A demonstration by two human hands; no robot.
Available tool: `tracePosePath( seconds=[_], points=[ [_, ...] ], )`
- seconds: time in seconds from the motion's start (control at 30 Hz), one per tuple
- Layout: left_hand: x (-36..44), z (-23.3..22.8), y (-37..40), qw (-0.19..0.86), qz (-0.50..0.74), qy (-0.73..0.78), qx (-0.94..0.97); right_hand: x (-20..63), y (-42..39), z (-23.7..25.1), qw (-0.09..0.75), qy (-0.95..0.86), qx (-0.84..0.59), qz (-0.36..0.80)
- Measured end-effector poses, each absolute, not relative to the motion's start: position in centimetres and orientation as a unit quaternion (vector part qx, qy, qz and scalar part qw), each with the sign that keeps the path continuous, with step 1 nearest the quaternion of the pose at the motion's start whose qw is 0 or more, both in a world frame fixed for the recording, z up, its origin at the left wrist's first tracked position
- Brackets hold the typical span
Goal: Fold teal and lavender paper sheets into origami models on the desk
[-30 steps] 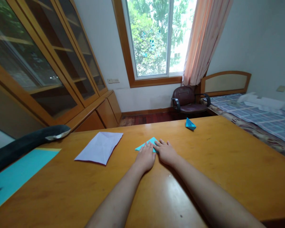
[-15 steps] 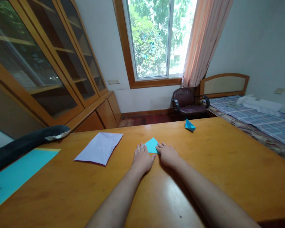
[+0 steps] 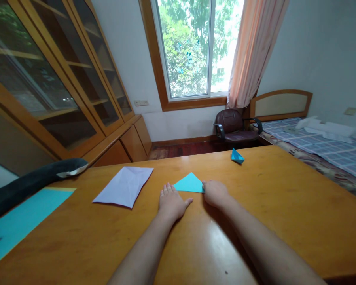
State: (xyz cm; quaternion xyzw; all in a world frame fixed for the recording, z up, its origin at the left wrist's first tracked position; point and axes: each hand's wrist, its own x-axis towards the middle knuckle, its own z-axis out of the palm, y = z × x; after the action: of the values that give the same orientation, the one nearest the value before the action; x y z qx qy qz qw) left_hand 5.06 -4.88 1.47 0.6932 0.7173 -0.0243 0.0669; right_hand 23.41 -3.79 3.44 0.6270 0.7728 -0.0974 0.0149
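Paper-folding setup here: a turquoise paper triangle (image 3: 190, 183) lies flat on the wooden table (image 3: 284, 213), roughly mid-table, between the two hands. The right hand (image 3: 215, 192) has its fingers curled in and is pinching the triangle's right corner against the table. The left hand (image 3: 171, 202) lies flat and spread on the table, palm down, gripping nothing, with its fingertips just beside the triangle's lower left edge; can't really tell if they're touching it. Off to the left there's a creased lavender sheet (image 3: 124, 185), and a big turquoise sheet (image 3: 20, 219) at the table's left edge. A small folded blue paper boat (image 3: 237, 156) stands near the far edge, well apart from both hands.
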Motion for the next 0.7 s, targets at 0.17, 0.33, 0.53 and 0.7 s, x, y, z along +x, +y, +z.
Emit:
tracePosePath(
  seconds=[0.17, 0.33, 0.53, 0.7],
  points=[
    [5.3, 2.4, -4.8, 0.022, 0.008, 0.723, 0.690, 23.4, -3.7, 3.6, 0.007, 0.791, 0.605, -0.089],
    [6.1, 1.4, -4.5, 0.015, 0.057, 0.595, 0.802, 23.2, -3.6, 3.4, -0.009, 0.816, 0.571, -0.087],
    [6.5, 0.1, -4.5, 0.104, 0.034, 0.510, 0.853, 22.9, -3.4, 2.7, -0.025, 0.834, 0.542, -0.102],
    [6.4, 0.1, -4.4, 0.109, 0.031, 0.545, 0.831, 23.0, -3.9, 3.5, -0.002, 0.808, 0.582, -0.089]
  ],
)
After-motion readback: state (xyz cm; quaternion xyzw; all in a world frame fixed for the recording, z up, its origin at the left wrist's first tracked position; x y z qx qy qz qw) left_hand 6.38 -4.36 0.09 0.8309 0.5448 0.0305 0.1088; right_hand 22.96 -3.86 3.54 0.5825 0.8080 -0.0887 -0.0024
